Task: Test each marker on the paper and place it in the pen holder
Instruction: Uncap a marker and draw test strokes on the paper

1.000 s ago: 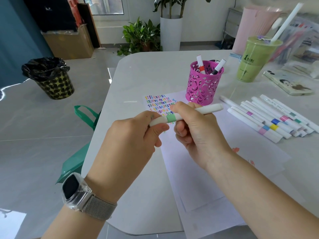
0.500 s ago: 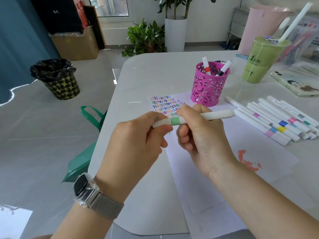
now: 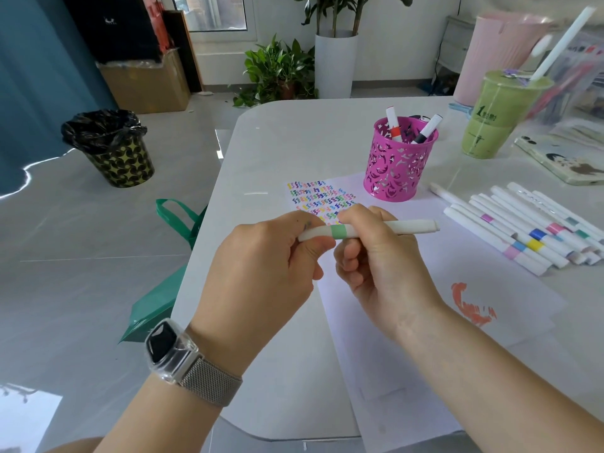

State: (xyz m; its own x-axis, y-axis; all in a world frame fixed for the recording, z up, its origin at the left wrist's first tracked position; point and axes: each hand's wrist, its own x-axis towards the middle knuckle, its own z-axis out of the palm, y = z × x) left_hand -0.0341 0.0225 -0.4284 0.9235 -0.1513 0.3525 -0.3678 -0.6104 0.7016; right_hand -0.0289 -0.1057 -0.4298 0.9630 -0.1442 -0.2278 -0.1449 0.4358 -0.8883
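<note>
Desk (image 3: pixel 294 148): pale and round-cornered, carrying the pen holder, which serves as my landmark here.
Paper (image 3: pixel 408 322): white sheets in front of the pen holder, with rows of coloured squiggles at the near-left of it and an orange smear further toward the person.
Pen holder (image 3: pixel 397 165): pink, cut-out pattern, two tested markers standing in it.
Untested markers (image 3: pixel 510 233): a row lying to the right of the pen holder, just beside one another.
Left hand (image 3: pixel 261 276): clenched round the cap end of the green-banded marker.
Right hand (image 3: pixel 376 266): gripping the barrel of the same pen.
Green-banded marker (image 3: pixel 359 229): held level above the paper, in front of the pen holder.
Change: over the last second the grip and the pen look the same; only the view has shifted. The cap looks unpulled, so testing this one has not begun, I'd say.
</note>
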